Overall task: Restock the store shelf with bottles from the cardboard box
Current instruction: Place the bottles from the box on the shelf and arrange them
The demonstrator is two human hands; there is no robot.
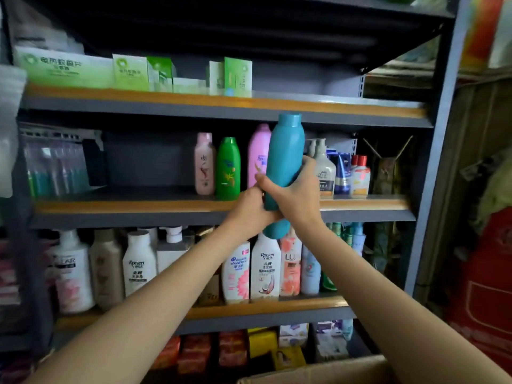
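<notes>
Your teal bottle stands nearly upright, cap toward 12 o'clock and tipped slightly to 1, in front of the middle shelf. Your right hand wraps its lower body; your left hand grips at 7 o'clock. The cardboard box sits at 6 o'clock.

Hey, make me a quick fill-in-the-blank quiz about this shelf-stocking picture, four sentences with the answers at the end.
1. Both hands hold a ____ bottle in front of the shelf.
2. The green bottle stands between a pale pink bottle and a brighter ____ one.
3. The cap of the held bottle points ____.
4. The corner of a ____ box shows at the bottom edge.

Missing words: teal; pink; up; cardboard
</notes>
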